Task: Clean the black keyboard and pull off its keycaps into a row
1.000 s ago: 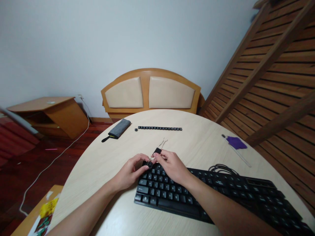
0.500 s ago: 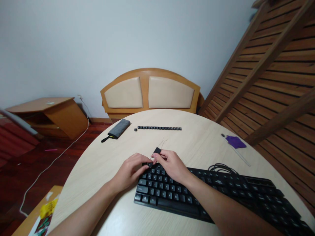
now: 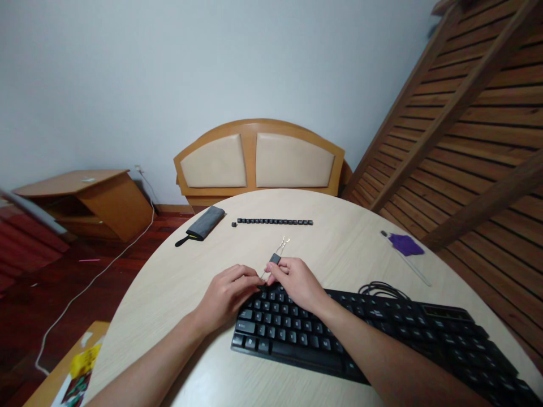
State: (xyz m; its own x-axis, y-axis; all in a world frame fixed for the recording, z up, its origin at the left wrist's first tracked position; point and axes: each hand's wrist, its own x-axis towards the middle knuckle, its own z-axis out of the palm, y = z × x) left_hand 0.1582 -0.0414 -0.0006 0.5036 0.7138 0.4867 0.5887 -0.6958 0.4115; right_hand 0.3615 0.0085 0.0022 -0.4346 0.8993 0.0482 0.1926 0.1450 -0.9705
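Observation:
My right hand [image 3: 292, 278] is closed around the black handle of a wire keycap puller [image 3: 275, 259]. Thin metal wire ends stick out of the handle both away from me and toward my left fingers. My left hand [image 3: 235, 291] is pinched on a small black keycap [image 3: 262, 287] at the top left corner of a black keyboard [image 3: 297, 339]. The fingertips partly hide that keycap, and whether it sits on the keyboard is hard to tell. My right wrist and forearm lie over the keyboard.
Farther back, black keycaps [image 3: 275, 221] stand in a row, with one single keycap [image 3: 233, 225] at its left end. A grey pouch [image 3: 207, 223] lies left. A purple cloth [image 3: 406, 244], a white stick-like brush [image 3: 409, 263] and a coiled cable [image 3: 384, 290] are on the right.
The puller has shifted slightly right and turned in my right hand, and its wire ends show more clearly. My left fingertips have moved a little right, covering more of the small keycap.

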